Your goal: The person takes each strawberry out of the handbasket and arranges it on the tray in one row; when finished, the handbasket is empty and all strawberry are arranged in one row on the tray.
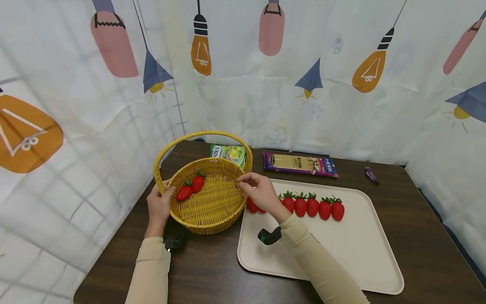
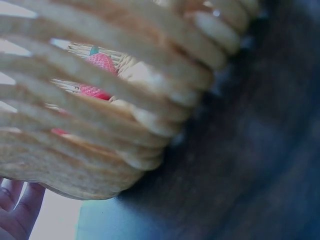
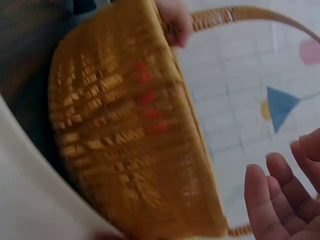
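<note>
A yellow wicker basket [image 1: 212,207] with a tall hoop handle stands on the table, its right side by the tray. Two red strawberries [image 1: 191,188] lie inside near its left wall. At the left, my left hand [image 1: 157,204] grips the basket's rim by the handle's foot; part of that hand shows over the rim in the right wrist view. My right hand [image 1: 262,195] hovers by the basket's right rim, holding nothing, with loosely bent fingers [image 3: 260,200]. Several strawberries [image 1: 312,207] stand in a row on the cream tray [image 1: 341,249]; my right hand hides part of the row.
Behind the basket lies a green snack packet [image 1: 229,154]. A purple-ended pasta packet [image 1: 300,164] rests beyond the tray, and a small purple wrapper [image 1: 371,175] lies at the back right. Patterned curtains [image 1: 243,97] enclose the dark wooden table [image 1: 212,270] at the back and sides.
</note>
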Demonstrator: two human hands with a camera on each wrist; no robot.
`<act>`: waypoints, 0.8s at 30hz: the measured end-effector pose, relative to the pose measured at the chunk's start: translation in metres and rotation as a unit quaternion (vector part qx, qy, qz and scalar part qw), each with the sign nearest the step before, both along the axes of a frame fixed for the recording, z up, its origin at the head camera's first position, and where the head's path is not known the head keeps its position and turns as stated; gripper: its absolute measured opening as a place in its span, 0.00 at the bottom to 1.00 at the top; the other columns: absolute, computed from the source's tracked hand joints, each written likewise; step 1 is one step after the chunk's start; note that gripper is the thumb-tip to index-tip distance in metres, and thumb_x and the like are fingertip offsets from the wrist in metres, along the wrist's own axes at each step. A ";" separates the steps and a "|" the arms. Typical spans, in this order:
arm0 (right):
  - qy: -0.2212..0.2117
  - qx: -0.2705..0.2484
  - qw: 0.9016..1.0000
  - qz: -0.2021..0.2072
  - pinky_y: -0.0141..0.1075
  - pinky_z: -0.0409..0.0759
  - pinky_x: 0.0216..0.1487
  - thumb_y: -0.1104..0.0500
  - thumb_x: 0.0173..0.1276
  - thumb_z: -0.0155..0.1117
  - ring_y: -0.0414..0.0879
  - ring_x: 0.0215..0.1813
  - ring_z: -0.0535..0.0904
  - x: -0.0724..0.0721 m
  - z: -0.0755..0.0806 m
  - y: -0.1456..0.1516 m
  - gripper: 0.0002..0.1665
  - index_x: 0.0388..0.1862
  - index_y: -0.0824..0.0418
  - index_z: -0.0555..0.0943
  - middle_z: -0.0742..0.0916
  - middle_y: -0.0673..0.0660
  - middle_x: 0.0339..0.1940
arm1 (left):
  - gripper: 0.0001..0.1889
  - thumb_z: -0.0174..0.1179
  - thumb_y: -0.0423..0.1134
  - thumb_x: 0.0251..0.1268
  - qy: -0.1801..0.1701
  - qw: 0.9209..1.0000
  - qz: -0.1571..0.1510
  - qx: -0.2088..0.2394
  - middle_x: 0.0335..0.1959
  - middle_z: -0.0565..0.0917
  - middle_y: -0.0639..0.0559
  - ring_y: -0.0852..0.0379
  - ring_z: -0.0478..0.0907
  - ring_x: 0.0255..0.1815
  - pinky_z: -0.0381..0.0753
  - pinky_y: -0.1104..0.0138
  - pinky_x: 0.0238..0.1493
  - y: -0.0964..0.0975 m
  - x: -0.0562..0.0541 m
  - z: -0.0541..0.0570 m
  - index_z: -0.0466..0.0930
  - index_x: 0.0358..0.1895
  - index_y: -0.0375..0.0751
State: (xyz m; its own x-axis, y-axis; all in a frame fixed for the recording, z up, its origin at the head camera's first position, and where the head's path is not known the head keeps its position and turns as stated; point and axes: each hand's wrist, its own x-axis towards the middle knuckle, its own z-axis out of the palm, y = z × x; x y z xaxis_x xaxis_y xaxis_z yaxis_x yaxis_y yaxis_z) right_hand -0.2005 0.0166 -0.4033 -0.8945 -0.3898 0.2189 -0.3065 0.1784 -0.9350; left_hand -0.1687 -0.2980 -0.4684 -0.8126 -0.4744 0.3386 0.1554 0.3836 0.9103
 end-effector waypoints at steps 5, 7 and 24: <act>0.035 0.034 0.999 0.023 0.35 0.79 0.38 0.60 0.71 0.60 0.47 0.41 0.82 0.009 -0.004 -0.033 0.11 0.49 0.62 0.83 0.87 0.56 0.44 | 0.10 0.57 0.34 0.68 0.003 1.000 0.002 -0.002 0.55 0.82 0.40 0.49 0.77 0.53 0.71 0.77 0.39 0.000 0.000 0.002 0.73 0.31 0.30; 0.041 0.037 0.998 0.026 0.34 0.79 0.40 0.60 0.70 0.60 0.45 0.44 0.81 0.010 -0.008 -0.045 0.11 0.49 0.61 0.83 0.87 0.54 0.46 | 0.10 0.58 0.33 0.67 0.007 1.000 0.008 -0.007 0.54 0.83 0.40 0.52 0.78 0.51 0.71 0.77 0.38 0.000 0.000 0.002 0.73 0.30 0.30; -0.007 0.023 1.000 0.006 0.34 0.78 0.44 0.61 0.68 0.61 0.44 0.45 0.81 -0.003 -0.018 -0.094 0.12 0.49 0.61 0.84 0.87 0.54 0.46 | 0.09 0.58 0.29 0.66 0.025 1.000 -0.003 -0.006 0.54 0.83 0.36 0.48 0.78 0.50 0.70 0.77 0.37 0.005 0.007 0.013 0.73 0.30 0.27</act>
State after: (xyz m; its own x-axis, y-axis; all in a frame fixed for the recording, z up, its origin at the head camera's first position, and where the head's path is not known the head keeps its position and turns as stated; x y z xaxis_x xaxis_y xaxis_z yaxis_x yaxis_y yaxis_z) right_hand -0.2033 -0.0771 -0.4209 -0.8926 -0.4099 0.1877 -0.2956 0.2180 -0.9301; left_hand -0.1612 -0.2926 -0.4557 -0.7975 -0.4650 0.3844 0.2023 0.3942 0.8965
